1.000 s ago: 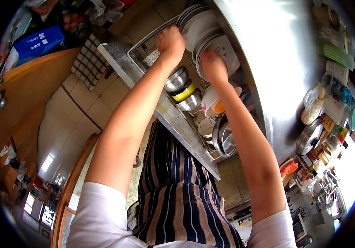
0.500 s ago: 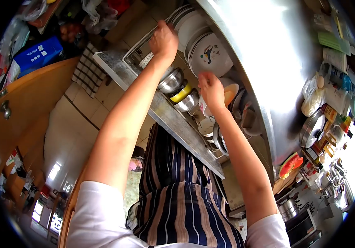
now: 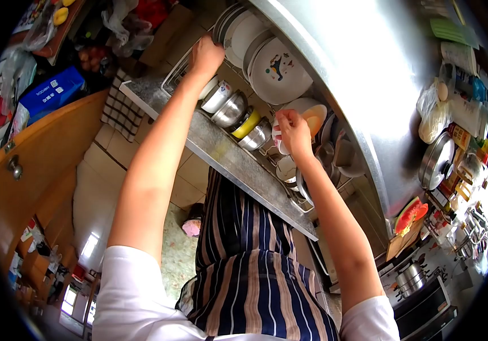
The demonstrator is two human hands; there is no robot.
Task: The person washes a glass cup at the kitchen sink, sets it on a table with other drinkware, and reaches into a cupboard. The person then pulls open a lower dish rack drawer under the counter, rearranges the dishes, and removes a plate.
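A pulled-out wire drawer holds stacked dishes. My left hand has curled fingers at its far left end, beside the upright plates; what it grips there is hidden. My right hand is pinched at the white bowls and an orange bowl, and I cannot make out whether it holds one. Between the hands stands a white plate with a cartoon print. Nearer the drawer front are steel bowls, a yellow bowl and a white bowl.
A steel countertop overhangs the drawer on the right, with a lidded pan and cut watermelon along it. An open wooden door and a blue bag are at the left. The grey drawer front faces my striped apron.
My right hand has moved off the printed plate toward the bowls nearer me, uncovering the print. My left hand stays at the drawer's far left end. The view has shifted.
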